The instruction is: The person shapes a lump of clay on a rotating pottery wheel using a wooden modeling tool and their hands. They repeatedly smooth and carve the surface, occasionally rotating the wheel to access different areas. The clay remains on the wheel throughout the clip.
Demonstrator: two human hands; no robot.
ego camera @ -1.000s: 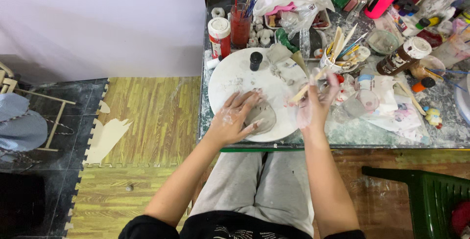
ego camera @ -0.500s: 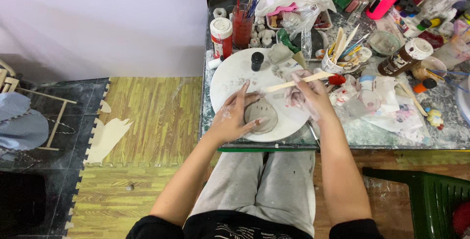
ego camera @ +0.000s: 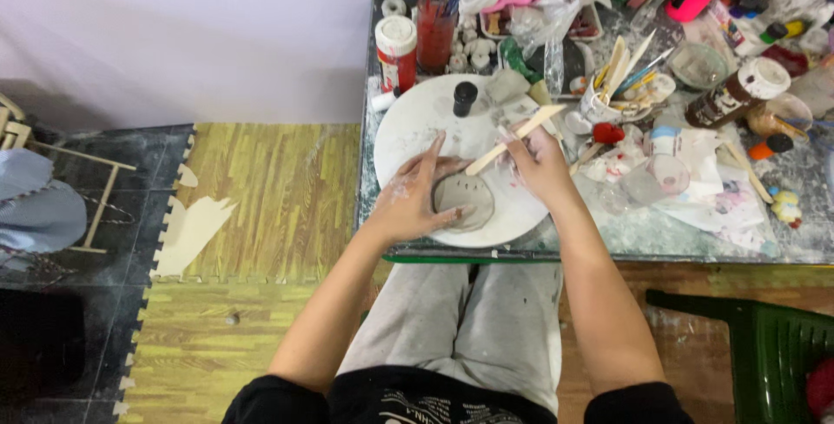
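A flat grey clay piece (ego camera: 465, 201) lies on a round white board (ego camera: 417, 124) at the near edge of the glass table. My left hand (ego camera: 408, 198) rests on the board and touches the clay's left side, fingers spread. My right hand (ego camera: 539, 163) is shut on a flat wooden modelling stick (ego camera: 514, 139). The stick's lower tip points down at the clay and its other end sticks up to the right. A small black cap-like cylinder (ego camera: 465, 96) and a grey clay lump (ego camera: 506, 87) sit at the far part of the board.
The table (ego camera: 660, 233) is crowded: a red-labelled jar (ego camera: 396, 49), a red cup of brushes (ego camera: 436, 29), a cup of wooden tools (ego camera: 608, 94), paint bottles, plastic bags and rags. A green plastic chair (ego camera: 764, 346) stands at the lower right. Wood-pattern foam mats (ego camera: 261, 215) cover the floor to the left.
My right hand has swung the wooden stick from upright by the tool cup down and left until its tip is over the clay. My left hand stayed on the clay.
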